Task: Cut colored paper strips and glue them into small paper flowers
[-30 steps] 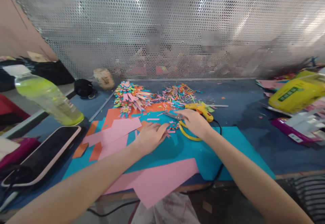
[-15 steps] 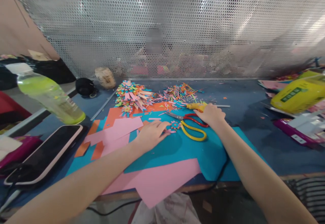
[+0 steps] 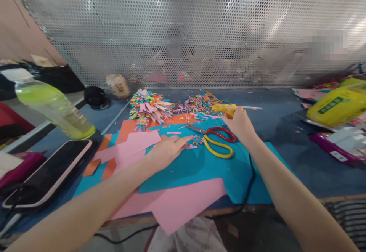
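My right hand is closed around a yellow glue gun and holds it a little above the blue table; its black cord trails toward me. My left hand lies flat on the blue paper, fingers stretched out beside a small cut paper flower. Scissors with one red and one yellow handle lie on the blue sheet between my hands. A pile of finished colourful paper flowers sits farther back.
Pink paper sheets and orange sheets overlap the blue one. Paper scraps litter the back. A green drink bottle and a phone are at the left. Yellow packets sit at the right. A perforated metal screen closes the back.
My right hand left the scissors, moved back and right to the glue gun, gripped it and lifted it. My left hand stayed on the paper.
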{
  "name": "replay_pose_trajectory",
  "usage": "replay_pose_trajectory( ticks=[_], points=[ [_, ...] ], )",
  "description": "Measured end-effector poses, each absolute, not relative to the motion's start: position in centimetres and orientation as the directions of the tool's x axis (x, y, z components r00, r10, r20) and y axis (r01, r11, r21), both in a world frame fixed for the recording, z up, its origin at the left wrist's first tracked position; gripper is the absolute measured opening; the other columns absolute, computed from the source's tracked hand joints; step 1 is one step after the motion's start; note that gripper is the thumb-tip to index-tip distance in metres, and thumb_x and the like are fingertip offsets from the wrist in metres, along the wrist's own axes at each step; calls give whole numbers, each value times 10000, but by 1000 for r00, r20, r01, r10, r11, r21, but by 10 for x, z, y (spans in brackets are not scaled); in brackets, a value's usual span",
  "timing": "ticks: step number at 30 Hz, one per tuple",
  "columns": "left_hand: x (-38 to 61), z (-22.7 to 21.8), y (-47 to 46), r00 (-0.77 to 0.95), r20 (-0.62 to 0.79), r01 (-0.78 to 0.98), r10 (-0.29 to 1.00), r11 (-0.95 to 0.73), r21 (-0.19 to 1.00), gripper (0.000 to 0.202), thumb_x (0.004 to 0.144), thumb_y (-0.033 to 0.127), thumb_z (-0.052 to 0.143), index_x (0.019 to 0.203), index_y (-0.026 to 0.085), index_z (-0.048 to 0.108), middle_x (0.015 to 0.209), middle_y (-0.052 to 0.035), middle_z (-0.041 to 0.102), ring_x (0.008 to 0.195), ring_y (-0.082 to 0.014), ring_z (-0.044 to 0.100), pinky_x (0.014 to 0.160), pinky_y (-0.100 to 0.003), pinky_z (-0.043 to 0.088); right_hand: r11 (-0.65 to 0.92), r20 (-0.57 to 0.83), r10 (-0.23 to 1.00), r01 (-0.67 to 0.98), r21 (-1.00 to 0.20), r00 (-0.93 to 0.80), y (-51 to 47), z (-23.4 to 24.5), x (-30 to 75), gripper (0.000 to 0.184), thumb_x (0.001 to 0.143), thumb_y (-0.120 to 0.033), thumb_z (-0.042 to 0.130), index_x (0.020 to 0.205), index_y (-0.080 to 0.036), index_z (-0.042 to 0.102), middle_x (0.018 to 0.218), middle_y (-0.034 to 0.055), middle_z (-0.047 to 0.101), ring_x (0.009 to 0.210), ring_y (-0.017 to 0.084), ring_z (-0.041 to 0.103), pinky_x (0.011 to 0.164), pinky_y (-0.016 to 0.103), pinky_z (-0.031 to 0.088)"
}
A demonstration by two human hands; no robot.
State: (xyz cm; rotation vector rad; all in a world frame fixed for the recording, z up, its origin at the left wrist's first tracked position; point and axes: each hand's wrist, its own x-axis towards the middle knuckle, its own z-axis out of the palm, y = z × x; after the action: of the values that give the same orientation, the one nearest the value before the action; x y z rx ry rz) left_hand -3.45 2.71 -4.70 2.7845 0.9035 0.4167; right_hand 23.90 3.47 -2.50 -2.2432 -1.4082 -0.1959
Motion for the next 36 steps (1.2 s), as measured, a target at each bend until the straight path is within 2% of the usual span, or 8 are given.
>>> replay_pose_trajectory(
  ticks=[6, 10, 14, 17, 21, 25, 29, 36],
  points=[
    [-33, -49, 32, 823, 254, 510, 507, -858, 59, 413, 879, 219, 353, 1292, 213, 359, 999, -93, 608, 968, -176, 561, 843, -319, 438, -284, 370, 837, 899, -333, 402, 30, -23, 233, 380, 745, -388, 507, 996, -113, 432, 975, 161, 546, 848, 273, 574, 639, 332, 443],
    [-34, -53, 33, 832, 241, 501, 499, -863, 57, 401, 866, 192, 367, 1265, 201, 403, 942, -94, 618, 919, -175, 580, 803, -302, 456, -234, 396, 838, 903, -360, 375, 27, -22, 231, 369, 740, -386, 510, 991, -130, 423, 947, 139, 543, 833, 257, 564, 642, 332, 440],
    [-34, -52, 31, 764, 282, 532, 580, -814, 234, 364, 837, 176, 399, 1190, 218, 480, 965, -87, 630, 895, -176, 595, 800, -310, 461, -146, 459, 820, 900, -411, 343, 25, -21, 226, 360, 724, -363, 527, 990, -146, 420, 999, 134, 524, 866, 248, 546, 669, 336, 440],
    [-33, -45, 31, 585, 327, 518, 743, -652, 554, 306, 800, 227, 474, 1103, 221, 513, 933, -53, 654, 825, -168, 616, 740, -304, 487, -86, 508, 797, 894, -440, 326, 22, -20, 222, 368, 714, -360, 547, 992, -148, 431, 1009, 130, 530, 907, 243, 535, 723, 339, 438],
    [-35, -34, 36, 301, 239, 168, 923, -298, 940, 300, 702, 294, 615, 964, 187, 516, 831, -39, 661, 728, -168, 634, 601, -274, 509, 25, 577, 782, 913, -407, 235, 15, -17, 211, 354, 744, -365, 528, 1016, -153, 449, 964, 107, 570, 902, 232, 546, 765, 324, 435],
    [-40, -36, 46, 137, 127, -26, 983, -124, 992, 371, 610, 321, 701, 903, 144, 556, 770, -51, 660, 680, -153, 628, 549, -234, 478, 199, 673, 737, 933, -301, 60, 7, -18, 198, 340, 738, -326, 546, 1020, -166, 444, 959, 102, 575, 903, 233, 543, 774, 336, 440],
    [-42, -41, 50, 131, 45, -107, 990, -31, 994, 406, 587, 308, 722, 925, 147, 566, 804, -55, 662, 690, -149, 629, 528, -219, 463, 340, 736, 665, 928, -149, -126, 7, -25, 192, 322, 764, -308, 537, 1030, -164, 426, 970, 118, 566, 920, 244, 526, 783, 364, 442],
    [-40, -39, 48, 131, 28, -149, 991, -8, 989, 383, 586, 267, 725, 911, 146, 563, 755, -47, 651, 717, -161, 630, 524, -218, 474, 385, 734, 649, 919, -90, -200, 8, -26, 191, 308, 806, -323, 500, 1062, -174, 416, 943, 122, 564, 894, 259, 521, 766, 411, 447]
  ],
)
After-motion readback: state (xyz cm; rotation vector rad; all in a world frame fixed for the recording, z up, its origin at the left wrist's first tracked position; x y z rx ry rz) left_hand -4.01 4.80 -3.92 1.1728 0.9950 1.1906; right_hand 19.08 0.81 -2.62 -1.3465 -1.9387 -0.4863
